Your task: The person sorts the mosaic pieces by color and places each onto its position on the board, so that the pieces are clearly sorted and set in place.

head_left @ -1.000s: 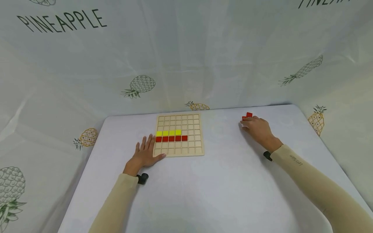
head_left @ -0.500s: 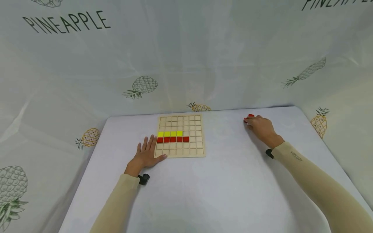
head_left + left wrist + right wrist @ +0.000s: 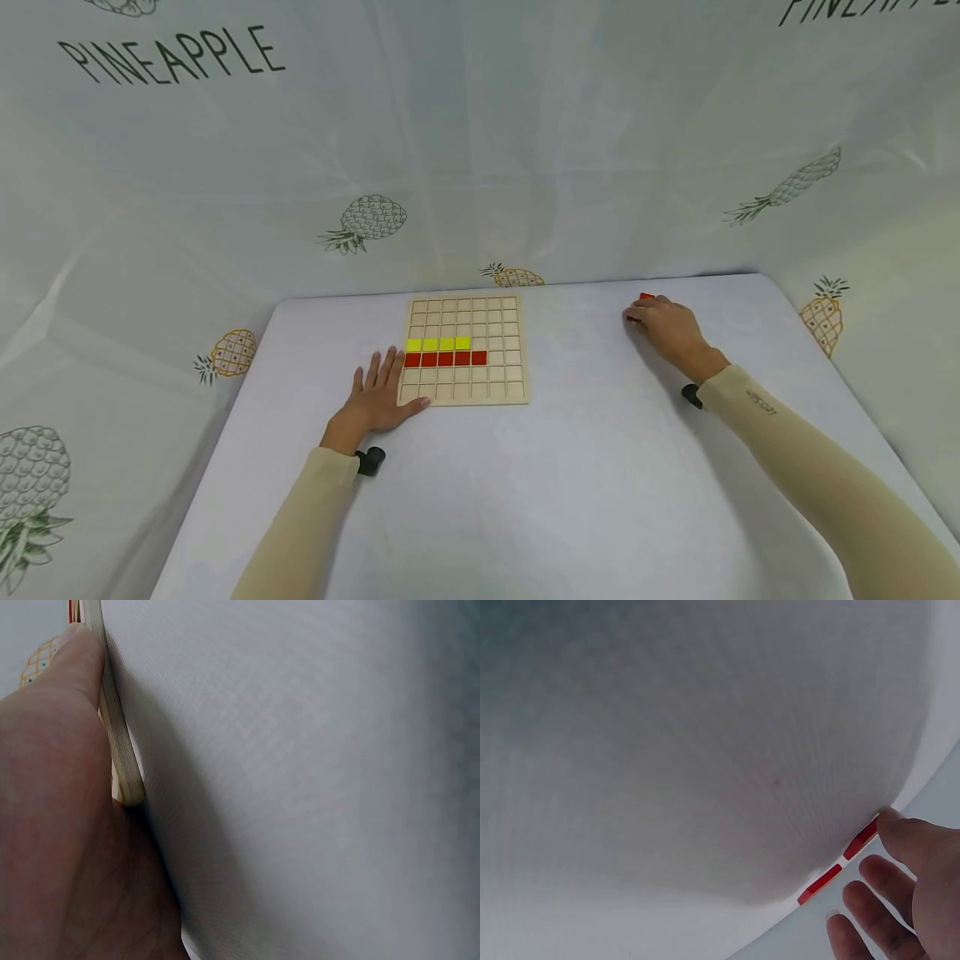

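A pale wooden grid board (image 3: 498,375) lies on the white table. It bears a row of yellow square tiles (image 3: 438,343) and, just in front of it, a row of red ones (image 3: 445,359). Against the board's front left corner rests my left hand (image 3: 375,404), fingers spread along the left side and thumb at the front edge. My right hand (image 3: 666,327) is at the far right of the table. In the right wrist view its thumb is on a red tile (image 3: 861,838), which the fingers appear to pinch. Another red tile (image 3: 820,884) lies beside it, mostly hidden in the head view.
The white table (image 3: 540,500) stretches in front of the board and between it and my right hand. A pineapple-printed cloth (image 3: 480,142) hangs behind the table and at its sides. Each wrist carries a small black camera (image 3: 370,461).
My right fingertips have closed over the nearer red tile, which showed under them before and is now covered in the head view. My left hand stays at the board. The head view shifted slightly at first.
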A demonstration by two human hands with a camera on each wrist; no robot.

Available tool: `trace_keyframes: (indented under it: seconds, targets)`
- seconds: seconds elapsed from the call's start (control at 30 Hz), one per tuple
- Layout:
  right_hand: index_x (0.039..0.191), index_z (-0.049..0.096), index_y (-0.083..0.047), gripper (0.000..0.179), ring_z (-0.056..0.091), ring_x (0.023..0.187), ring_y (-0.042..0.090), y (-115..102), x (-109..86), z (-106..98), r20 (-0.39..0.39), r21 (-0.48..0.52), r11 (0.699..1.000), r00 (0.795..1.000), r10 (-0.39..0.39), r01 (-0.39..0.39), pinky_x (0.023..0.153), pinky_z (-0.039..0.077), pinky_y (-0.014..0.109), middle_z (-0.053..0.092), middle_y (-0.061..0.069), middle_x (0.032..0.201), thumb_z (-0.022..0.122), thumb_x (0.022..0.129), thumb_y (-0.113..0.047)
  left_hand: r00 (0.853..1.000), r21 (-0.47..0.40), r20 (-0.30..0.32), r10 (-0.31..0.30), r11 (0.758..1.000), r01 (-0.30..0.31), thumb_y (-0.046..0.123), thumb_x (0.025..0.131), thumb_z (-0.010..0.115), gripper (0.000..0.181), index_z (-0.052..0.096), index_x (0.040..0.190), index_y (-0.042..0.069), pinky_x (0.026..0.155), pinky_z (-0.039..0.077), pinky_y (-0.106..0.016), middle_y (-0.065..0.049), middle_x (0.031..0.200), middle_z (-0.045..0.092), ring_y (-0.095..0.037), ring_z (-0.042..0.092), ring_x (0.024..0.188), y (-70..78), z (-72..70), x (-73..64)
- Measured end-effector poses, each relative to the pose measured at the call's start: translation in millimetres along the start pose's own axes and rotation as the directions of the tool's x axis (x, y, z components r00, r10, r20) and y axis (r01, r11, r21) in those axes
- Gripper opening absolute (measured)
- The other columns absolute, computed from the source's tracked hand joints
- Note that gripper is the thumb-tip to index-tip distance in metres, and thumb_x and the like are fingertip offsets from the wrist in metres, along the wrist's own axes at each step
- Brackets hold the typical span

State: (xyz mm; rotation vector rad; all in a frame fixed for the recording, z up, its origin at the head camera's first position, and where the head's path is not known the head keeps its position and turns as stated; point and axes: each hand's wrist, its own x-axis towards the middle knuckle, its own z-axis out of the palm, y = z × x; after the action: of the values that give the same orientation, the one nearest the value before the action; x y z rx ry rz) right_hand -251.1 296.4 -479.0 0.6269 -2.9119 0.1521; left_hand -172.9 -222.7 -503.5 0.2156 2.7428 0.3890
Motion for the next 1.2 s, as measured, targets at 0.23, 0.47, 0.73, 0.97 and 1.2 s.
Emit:
trace_keyframes:
  seconds: [0.23,0.47,0.73,0.97,1.2]
  targets:
    - [0.124,0.077,-0.001,0.029,0.066,0.110,0.042,-1.0,1.4,-0.4,0.040,-0.015,1.000,0.999,0.004,-0.004,0.093,0.058,0.059,0.075,0.021,0.122,0.075,0.095,0.001,1.000,0.003,-0.002,-0.001,1.000,0.001,0.062,0.099,0.059,0.111,-0.002,0.169,0.001,0.126,-0.008,-0.066,-0.020,0.177,-0.008,-0.044,-0.012,0.162,-0.3,0.1,0.0]
    - [0.120,0.079,-0.003,0.026,0.067,0.112,0.042,-3.2,2.0,0.1,0.021,-0.015,1.000,1.000,-0.015,0.016,0.092,0.058,0.061,0.077,0.020,0.115,0.077,0.094,0.000,1.000,0.009,-0.002,-0.013,1.000,0.013,0.062,0.099,0.060,0.111,-0.002,0.169,0.002,0.127,-0.008,-0.066,-0.020,0.177,-0.008,-0.043,-0.012,0.162,-0.2,1.6,1.3]
    - [0.114,0.081,-0.002,0.027,0.072,0.097,0.036,-31.0,2.9,-2.5,-0.062,0.014,0.995,0.993,-0.096,0.097,0.083,0.062,0.054,0.078,0.017,0.104,0.080,0.088,0.006,1.000,0.019,-0.001,-0.006,1.000,0.006,0.062,0.100,0.059,0.110,-0.003,0.169,0.002,0.127,-0.008,-0.066,-0.020,0.177,-0.009,-0.043,-0.012,0.162,-1.0,0.7,1.3]
    - [0.114,0.082,-0.003,0.026,0.069,0.096,0.033,-62.0,8.1,-1.4,-0.126,0.036,0.986,0.979,-0.158,0.164,0.078,0.063,0.045,0.079,0.014,0.104,0.083,0.088,0.001,1.000,0.028,0.014,-0.003,1.000,0.003,0.066,0.099,0.056,0.112,-0.005,0.169,0.004,0.127,-0.009,-0.064,-0.018,0.177,-0.010,-0.041,-0.014,0.162,-1.3,-0.1,1.2]
    - [0.113,0.083,-0.007,0.026,0.070,0.095,0.031,-91.0,11.4,-1.3,-0.148,0.035,0.979,0.970,-0.192,0.199,0.077,0.063,0.042,0.079,0.011,0.103,0.087,0.087,-0.005,1.000,0.030,0.022,-0.005,1.000,0.004,0.067,0.100,0.055,0.112,-0.008,0.169,0.005,0.127,-0.009,-0.064,-0.017,0.177,-0.013,-0.041,-0.015,0.162,-6.4,4.6,4.8]
